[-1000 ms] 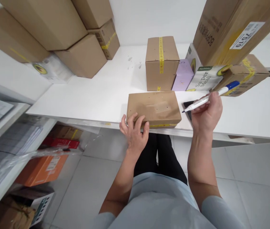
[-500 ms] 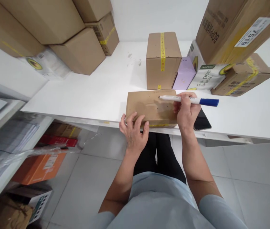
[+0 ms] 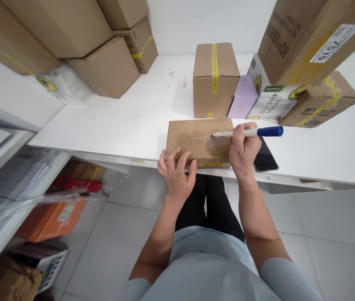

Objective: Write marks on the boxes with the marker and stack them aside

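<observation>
White tabletop (image 3: 117,125) is being occupied by a flat brown cardboard box (image 3: 196,140), pressed at seven o'clock by the flat, unclenched left hand (image 3: 177,175). A white blue-capped marker (image 3: 246,133) is being clasped at three o'clock by the right hand (image 3: 243,148).

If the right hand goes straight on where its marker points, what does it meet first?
Probably the flat brown box: the marker in the right hand points left, tip on or just above it.

Bright, even indoor light is falling from overhead, washing the white table (image 3: 117,125) almost to glare. Only faint, soft shadows are showing beside the upright box (image 3: 215,79). The flat box (image 3: 196,140) at centre is appearing crisp, while a wide lens is stretching the corner cartons (image 3: 55,25) and the clear plastic (image 3: 14,209) at lower left is blurring.
</observation>
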Tool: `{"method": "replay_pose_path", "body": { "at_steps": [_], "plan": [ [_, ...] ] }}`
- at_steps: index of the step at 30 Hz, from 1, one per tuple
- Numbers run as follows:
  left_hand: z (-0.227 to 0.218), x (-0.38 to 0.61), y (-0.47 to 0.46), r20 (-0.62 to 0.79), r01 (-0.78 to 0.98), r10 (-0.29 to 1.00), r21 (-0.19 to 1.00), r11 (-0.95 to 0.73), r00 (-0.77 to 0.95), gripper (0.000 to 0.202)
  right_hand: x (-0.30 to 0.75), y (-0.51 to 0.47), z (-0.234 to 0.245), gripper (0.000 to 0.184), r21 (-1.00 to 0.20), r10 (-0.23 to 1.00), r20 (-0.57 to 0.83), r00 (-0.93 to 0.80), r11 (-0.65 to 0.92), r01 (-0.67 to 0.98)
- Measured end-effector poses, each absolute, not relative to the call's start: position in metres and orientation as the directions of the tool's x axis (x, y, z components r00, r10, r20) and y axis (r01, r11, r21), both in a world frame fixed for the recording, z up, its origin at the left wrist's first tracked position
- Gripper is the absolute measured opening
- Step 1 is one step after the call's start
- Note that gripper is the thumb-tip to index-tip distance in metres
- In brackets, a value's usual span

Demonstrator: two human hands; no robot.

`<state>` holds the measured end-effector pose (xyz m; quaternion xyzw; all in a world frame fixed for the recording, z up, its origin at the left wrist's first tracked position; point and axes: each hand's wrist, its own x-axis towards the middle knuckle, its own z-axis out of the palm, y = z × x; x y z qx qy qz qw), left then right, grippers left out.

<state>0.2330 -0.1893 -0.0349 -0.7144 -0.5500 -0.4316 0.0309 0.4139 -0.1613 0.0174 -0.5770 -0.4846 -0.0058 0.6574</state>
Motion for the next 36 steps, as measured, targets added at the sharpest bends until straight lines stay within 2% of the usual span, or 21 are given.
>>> {"method": "replay_pose_path", "body": {
  "at_steps": [7, 22, 30, 36],
  "plan": [
    [-0.0359, 0.2319, -0.1892, 0.685, 0.81, 0.727, 0.404, -0.425, 0.04, 0.027, 0.4142, -0.1602, 0.0149, 0.044, -0.758, 0.547, 0.635, 0.545, 0.309, 0.574],
    [-0.034, 0.2323, -0.1896, 0.633, 0.817, 0.774, 0.435, -0.378, 0.021, 0.029, 0.4138, -0.1615, 0.0144, 0.044, -0.791, 0.57, 0.6, 0.561, 0.322, 0.52],
    [-0.0351, 0.232, -0.1895, 0.681, 0.814, 0.732, 0.405, -0.416, 0.035, 0.026, 0.4141, -0.1598, 0.0136, 0.043, -0.783, 0.554, 0.613, 0.563, 0.332, 0.526],
    [-0.0352, 0.2322, -0.1897, 0.643, 0.816, 0.766, 0.432, -0.384, 0.02, 0.027, 0.4159, -0.1595, 0.0124, 0.043, -0.798, 0.579, 0.593, 0.56, 0.331, 0.504]
  ]
}}
